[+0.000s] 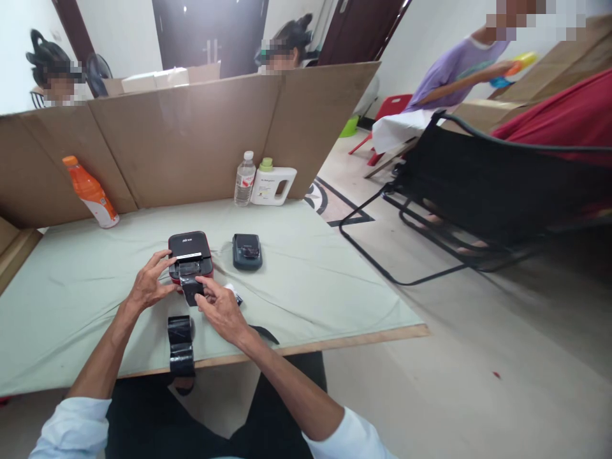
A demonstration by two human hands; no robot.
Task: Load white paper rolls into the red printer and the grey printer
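Note:
A small black and red printer-like device (190,250) sits on the pale green table cover (306,280). My left hand (149,282) grips its left side. My right hand (220,308) holds a small black block (192,292) against the device's front edge. A roll of black tape or film (180,344) hangs over the table's near edge below my hands. A second dark grey device (247,250) lies to the right, apart from both hands.
An orange bottle (90,192) leans at the back left. A clear water bottle (245,179) and a white jug (273,183) stand by the cardboard screen (191,140). A black folding chair (478,191) is on the right. Other people sit behind the screen.

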